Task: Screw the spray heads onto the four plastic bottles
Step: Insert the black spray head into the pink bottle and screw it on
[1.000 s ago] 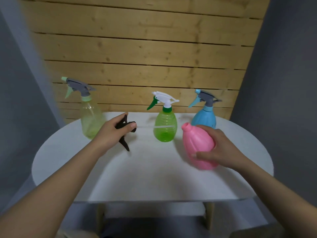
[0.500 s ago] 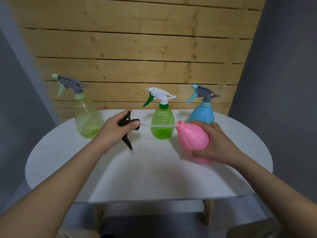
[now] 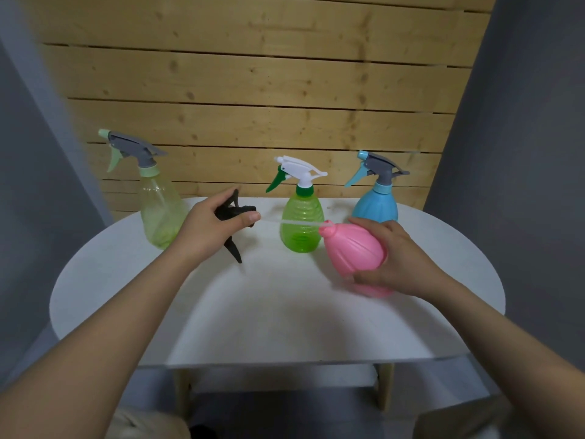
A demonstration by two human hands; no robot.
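My right hand point(image 3: 397, 259) grips a pink bottle point(image 3: 353, 250) with no spray head, tilted so its open neck points left. My left hand point(image 3: 210, 228) holds a black spray head point(image 3: 232, 228) above the white table point(image 3: 285, 299). Its clear dip tube point(image 3: 291, 221) runs right, with the tip at the pink bottle's neck. Behind stand a pale green bottle point(image 3: 158, 213), a bright green bottle point(image 3: 300, 224) and a blue bottle point(image 3: 376, 205), each with a spray head on top.
A wooden slat wall point(image 3: 253, 90) rises right behind the table. Grey walls close in on both sides. The table's rounded front edge runs across the lower part of the view, with wooden legs under it.
The pink bottle has been tilted further left. The black spray head has moved right, bringing its tube tip to the bottle's neck.
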